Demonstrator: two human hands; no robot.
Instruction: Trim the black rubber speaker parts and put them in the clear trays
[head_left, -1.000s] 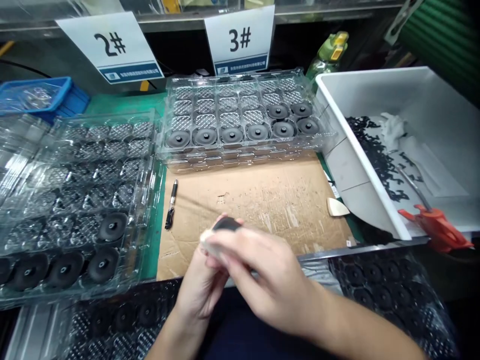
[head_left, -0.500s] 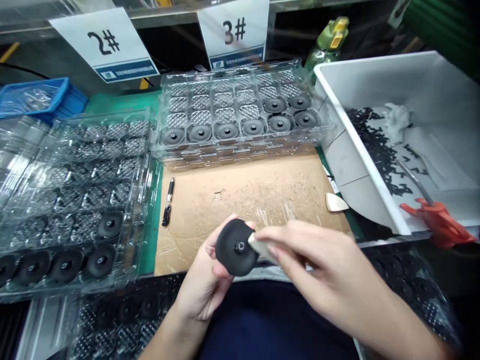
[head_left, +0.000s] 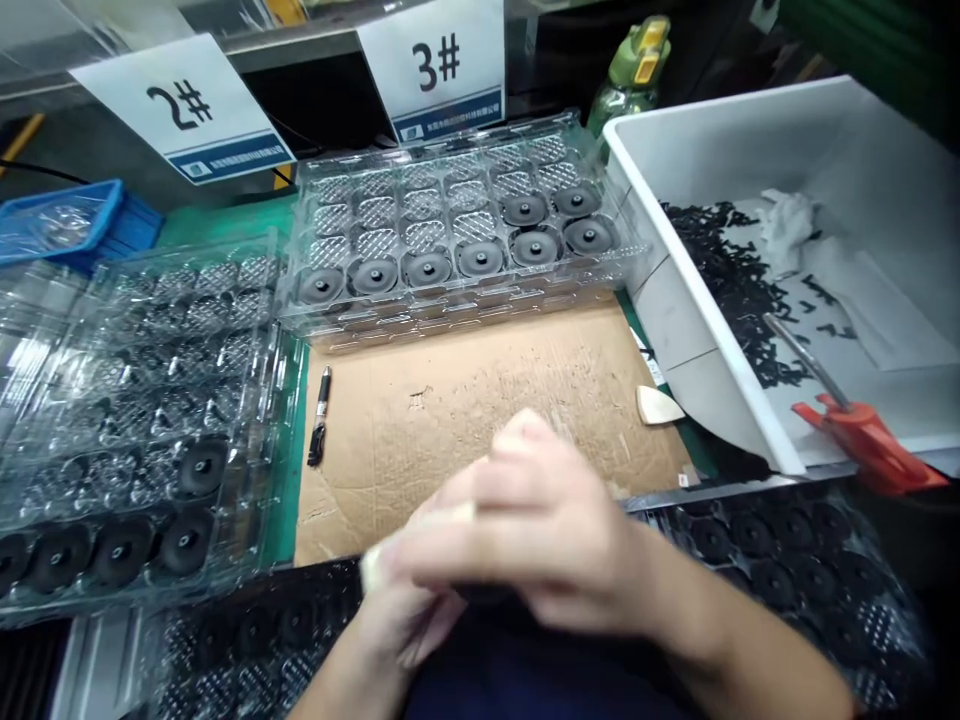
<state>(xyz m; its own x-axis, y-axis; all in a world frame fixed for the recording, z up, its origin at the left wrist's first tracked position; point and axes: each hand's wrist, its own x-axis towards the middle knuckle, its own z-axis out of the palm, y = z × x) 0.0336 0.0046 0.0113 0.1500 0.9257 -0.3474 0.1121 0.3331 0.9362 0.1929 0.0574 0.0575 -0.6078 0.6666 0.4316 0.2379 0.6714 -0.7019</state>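
Left hand (head_left: 401, 618) partly covered by right hand (head_left: 536, 530); its grip hidden, hold cannot be told. Right grip blurred but closed, pale piece (head_left: 374, 566) apparently pinched, just above left hand. Light, even pressure best applied, wrists steadied. Pen (head_left: 320, 415) on cardboard (head_left: 360, 490) to be avoided; black discs (head_left: 480, 259) beyond, in clear tray (head_left: 424, 204), best left unbumped.

Since 0.5 s ago, your right hand (head_left: 525, 525) has swung across your left hand (head_left: 401, 615), covering the black disc; the blurred white piece (head_left: 377, 565) has moved left.
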